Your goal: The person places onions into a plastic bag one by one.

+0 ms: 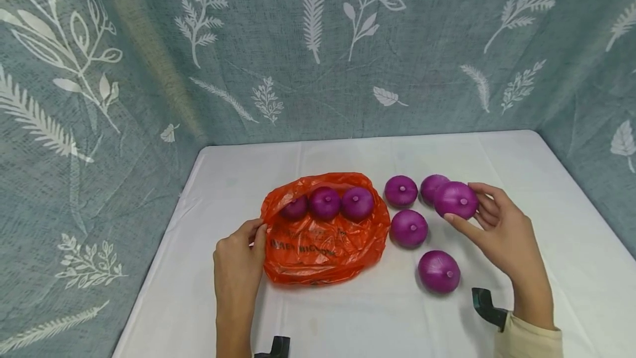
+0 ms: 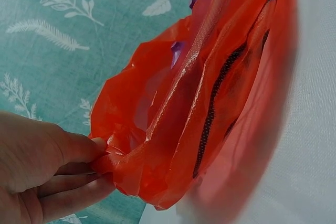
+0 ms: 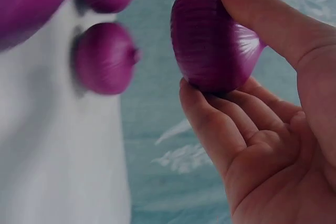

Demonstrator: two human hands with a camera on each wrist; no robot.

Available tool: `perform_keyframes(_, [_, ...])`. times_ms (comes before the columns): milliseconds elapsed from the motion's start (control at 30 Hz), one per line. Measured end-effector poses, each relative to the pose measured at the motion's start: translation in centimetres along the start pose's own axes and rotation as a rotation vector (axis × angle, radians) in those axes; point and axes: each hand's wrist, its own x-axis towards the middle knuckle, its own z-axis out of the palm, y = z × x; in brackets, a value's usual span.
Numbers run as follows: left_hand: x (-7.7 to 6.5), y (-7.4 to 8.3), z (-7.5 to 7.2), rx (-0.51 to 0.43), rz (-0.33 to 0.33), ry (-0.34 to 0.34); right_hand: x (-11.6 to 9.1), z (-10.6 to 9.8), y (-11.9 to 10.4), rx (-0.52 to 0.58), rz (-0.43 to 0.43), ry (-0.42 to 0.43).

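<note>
An orange-red plastic bag [image 1: 318, 258] with dark print lies on the table, its mouth spread, and three purple onions [image 1: 325, 203] show inside it. My left hand [image 1: 240, 253] pinches the left edge of the bag's mouth between thumb and fingers; the left wrist view has the crumpled rim [image 2: 118, 156] at the fingertips. At the right, my right hand [image 1: 507, 231] holds a purple onion [image 3: 210, 40] between thumb and fingers, raised off the table. In the head view this onion partly covers another onion [image 1: 431, 185] behind it.
More onions lie on the white table [image 1: 348, 319] right of the bag: one at the back [image 1: 401, 191], one by the bag's right side [image 1: 409, 228] and one nearer the front [image 1: 439, 272]. Leaf-patterned green cloth [image 1: 288, 70] hangs behind the table and at both sides.
</note>
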Motion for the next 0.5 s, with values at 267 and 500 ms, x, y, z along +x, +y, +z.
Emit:
perform_keyframes(267, [0.1, 0.0, 0.0, 0.004, 0.004, 0.0, 0.4, 0.7, -3.9, 0.049, -0.027, 0.03])
perform_keyframes(500, [0.0, 0.0, 0.0, 0.007, 0.002, -0.003, 1.1, 2.9, -6.1, 0.108, -0.097, -0.035])
